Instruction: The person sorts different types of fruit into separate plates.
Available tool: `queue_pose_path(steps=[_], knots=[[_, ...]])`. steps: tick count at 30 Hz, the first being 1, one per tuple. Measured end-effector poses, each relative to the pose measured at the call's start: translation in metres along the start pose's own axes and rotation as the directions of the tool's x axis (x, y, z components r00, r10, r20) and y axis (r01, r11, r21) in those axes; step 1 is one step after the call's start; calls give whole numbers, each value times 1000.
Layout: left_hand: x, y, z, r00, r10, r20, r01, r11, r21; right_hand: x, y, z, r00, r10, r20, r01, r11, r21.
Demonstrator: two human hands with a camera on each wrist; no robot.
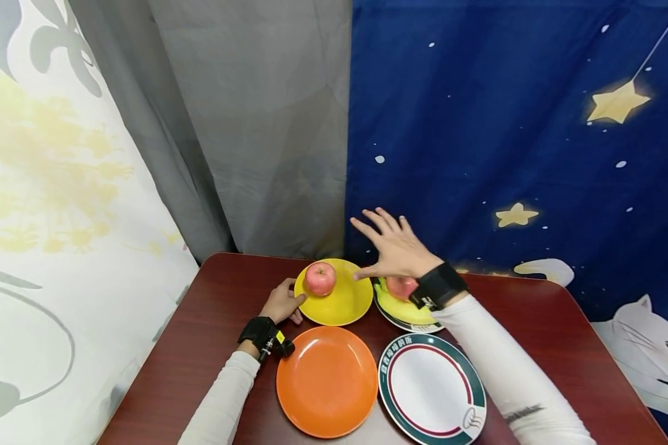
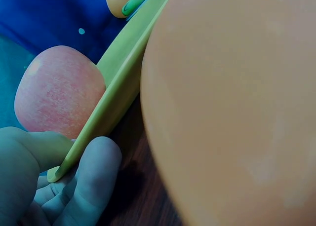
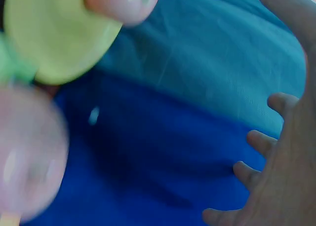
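My left hand (image 1: pixel 281 303) pinches the left rim of the yellow plate (image 1: pixel 349 309). In the left wrist view the thumb lies over the rim and fingers (image 2: pixel 98 169) are beneath it. One red apple (image 1: pixel 320 279) sits on the yellow plate, close to that thumb. Raised over the back of the table, my right hand (image 1: pixel 398 250) has its fingers spread and nothing in it. Its forearm partly covers a green-rimmed plate (image 1: pixel 406 325) bearing a second red apple (image 1: pixel 399 288) and a yellow fruit with green ends, perhaps bananas (image 1: pixel 392 306).
An orange plate (image 1: pixel 327 383) lies at the front, below the yellow one. To its right is a white plate with a green rim (image 1: pixel 431 389). The reddish-brown table (image 1: pixel 217 309) backs onto a grey curtain (image 1: pixel 273 136) and a blue starry curtain (image 1: pixel 479 123).
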State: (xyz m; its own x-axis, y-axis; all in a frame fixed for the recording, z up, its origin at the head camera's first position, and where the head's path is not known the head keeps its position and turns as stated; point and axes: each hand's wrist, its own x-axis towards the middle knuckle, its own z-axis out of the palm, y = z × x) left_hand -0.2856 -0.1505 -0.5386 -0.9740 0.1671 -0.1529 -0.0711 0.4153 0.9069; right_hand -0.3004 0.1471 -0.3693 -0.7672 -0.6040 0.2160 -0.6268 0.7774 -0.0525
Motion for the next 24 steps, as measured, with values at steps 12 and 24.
queue_pose_path(steps=[12,24], knots=[[-2,-6,1,1000,19,-5,-19,1000,4,-67,39,57,986,146,84,-155,980,121],[-3,-3,2,999,23,-27,-22,1000,7,-71,46,87,990,140,-24,-133,974,184]])
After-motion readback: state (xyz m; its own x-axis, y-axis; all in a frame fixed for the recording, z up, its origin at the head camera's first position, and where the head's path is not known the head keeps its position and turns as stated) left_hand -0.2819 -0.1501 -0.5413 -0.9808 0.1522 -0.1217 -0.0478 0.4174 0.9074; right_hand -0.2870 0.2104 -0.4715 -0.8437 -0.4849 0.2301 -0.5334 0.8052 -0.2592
